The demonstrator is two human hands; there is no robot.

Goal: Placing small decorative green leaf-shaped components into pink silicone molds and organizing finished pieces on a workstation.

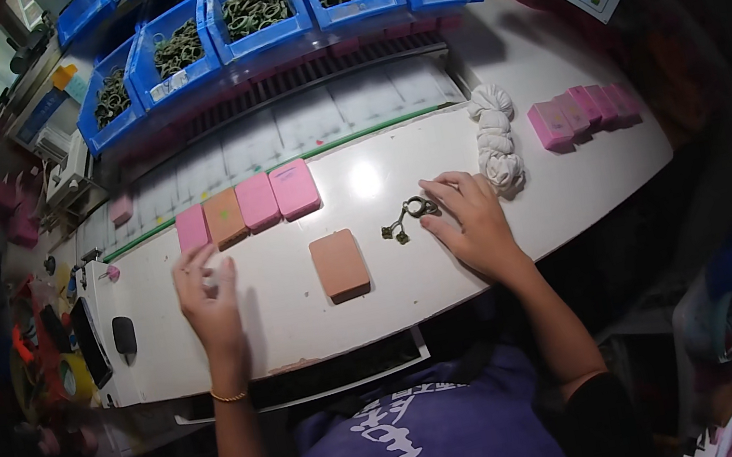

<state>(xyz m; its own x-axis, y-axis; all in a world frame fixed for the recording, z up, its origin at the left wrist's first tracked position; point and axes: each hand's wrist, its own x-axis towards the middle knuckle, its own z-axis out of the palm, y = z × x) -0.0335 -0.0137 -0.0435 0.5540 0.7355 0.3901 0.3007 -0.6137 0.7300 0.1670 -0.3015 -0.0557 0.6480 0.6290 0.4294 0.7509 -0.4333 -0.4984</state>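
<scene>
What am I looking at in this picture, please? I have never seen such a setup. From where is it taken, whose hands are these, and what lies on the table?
There is no machine arm here. The one picture comes from a camera worn on a person's head, looking down, so straight edges appear bent. Both hands belong to that person. The left hand lies open on the white table, holding nothing, near a row of pink and brown boxes. The right hand touches a small green ring piece with its fingertips. A single brown box lies between the hands. Behind stand blue bins with green parts; at right lie white cloth bundles and more pink boxes.
</scene>
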